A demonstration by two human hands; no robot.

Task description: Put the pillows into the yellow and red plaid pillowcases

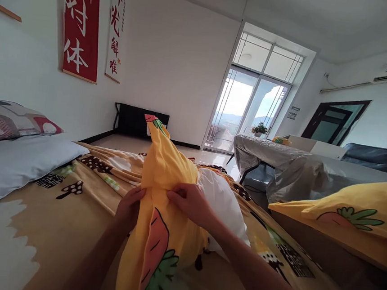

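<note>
A yellow pillowcase [177, 170] with carrot prints stands bunched up in front of me, its far corner pointing upward. At its left edge, my left hand [129, 207] has its fingers closed on the cloth. My right hand [188, 203] pinches the fabric on the other side with thumb and fingertips. Just beyond my right hand lies a white pillow [224, 202], partly hidden by the pillowcase and my forearm. I cannot tell whether the pillow reaches inside the case. Under it all spreads a tan blanket [81, 225] with mushroom prints.
To the left lie a white pillow [25, 162] and a patterned pillow [12, 122]. Another yellow carrot-print pillow [353, 217] is at the right edge. Behind stand a plastic-covered table [268, 147], a black panel [131, 120] by the wall and glass doors [247, 104].
</note>
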